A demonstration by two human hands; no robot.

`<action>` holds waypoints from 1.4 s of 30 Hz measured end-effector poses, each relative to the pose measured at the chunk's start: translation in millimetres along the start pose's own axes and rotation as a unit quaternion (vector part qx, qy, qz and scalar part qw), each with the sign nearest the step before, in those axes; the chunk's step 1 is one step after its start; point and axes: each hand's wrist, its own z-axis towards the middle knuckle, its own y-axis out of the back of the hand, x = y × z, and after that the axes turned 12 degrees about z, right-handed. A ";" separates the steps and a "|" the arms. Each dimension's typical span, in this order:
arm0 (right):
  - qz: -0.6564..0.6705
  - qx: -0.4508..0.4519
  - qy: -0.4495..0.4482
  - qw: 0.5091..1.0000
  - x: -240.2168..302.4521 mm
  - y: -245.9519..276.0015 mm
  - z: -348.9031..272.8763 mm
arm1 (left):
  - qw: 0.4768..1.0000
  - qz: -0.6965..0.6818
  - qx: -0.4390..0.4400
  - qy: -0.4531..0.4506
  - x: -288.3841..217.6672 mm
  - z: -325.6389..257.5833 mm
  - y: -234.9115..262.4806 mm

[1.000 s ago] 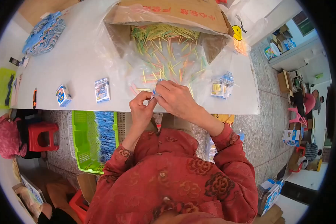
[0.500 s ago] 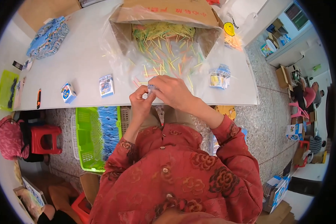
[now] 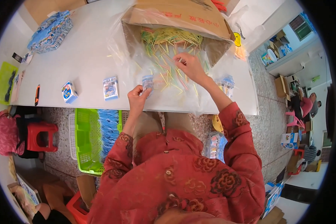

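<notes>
My left hand point(image 3: 137, 98) pinches a small blue-and-white packet point(image 3: 147, 80) by its lower end, just above the table's near edge. Over the loose, thin coloured sticks point(image 3: 163, 67), mostly yellow and green with some pink, hovers my right hand point(image 3: 190, 67). Its thumb and fingers are drawn together, and whatever lies between them is too small to make out. The sticks spill from a cardboard box point(image 3: 183, 15) with a clear plastic liner. Similar packets stand to the left, one point(image 3: 110, 88) nearer and another point(image 3: 68, 92) farther off.
More packets point(image 3: 227, 85) lie at the right, partly behind my forearm. A bundle of blue packs point(image 3: 51, 33) sits far left, near an orange-black cutter point(image 3: 37, 95). Below the table edge is a green basket point(image 3: 89, 143) with blue wrappers. Someone sits by a red stool point(image 3: 43, 136).
My right hand has left the packet and moved right and away from me, over the sticks. My left hand still holds the packet. The view has shifted slightly.
</notes>
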 end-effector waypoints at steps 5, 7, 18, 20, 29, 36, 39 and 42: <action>-0.115 0.024 0.017 0.993 -51.6 -7.6 63.0 | 0.998 0.001 -0.016 0.063 27.0 1.7 2.8; -0.158 0.034 0.037 0.986 -71.7 -14.4 92.6 | 0.996 -0.024 -0.021 0.078 35.4 -0.9 2.3; -0.166 0.061 -0.166 0.970 -131.3 -50.2 184.1 | 0.998 -0.022 -0.004 0.051 26.8 -7.7 3.2; -0.140 0.018 -0.131 0.981 -144.1 -48.0 187.7 | 0.999 -0.016 0.002 0.042 25.5 -4.7 -0.9; -0.188 -0.017 0.051 0.981 -185.2 -75.7 201.9 | 0.999 0.023 -0.007 0.040 25.3 -4.6 1.7; -0.228 -0.056 0.073 0.969 -219.3 -61.1 197.3 | 0.999 0.041 -0.007 0.002 18.4 2.0 -3.8; -0.168 -0.009 -0.021 0.986 -181.6 -62.4 191.3 | 0.998 0.053 -0.017 0.029 19.2 -2.2 2.0; -0.100 0.046 -0.160 0.981 -127.0 -40.8 181.0 | 0.998 0.058 -0.019 0.033 20.9 -5.5 3.9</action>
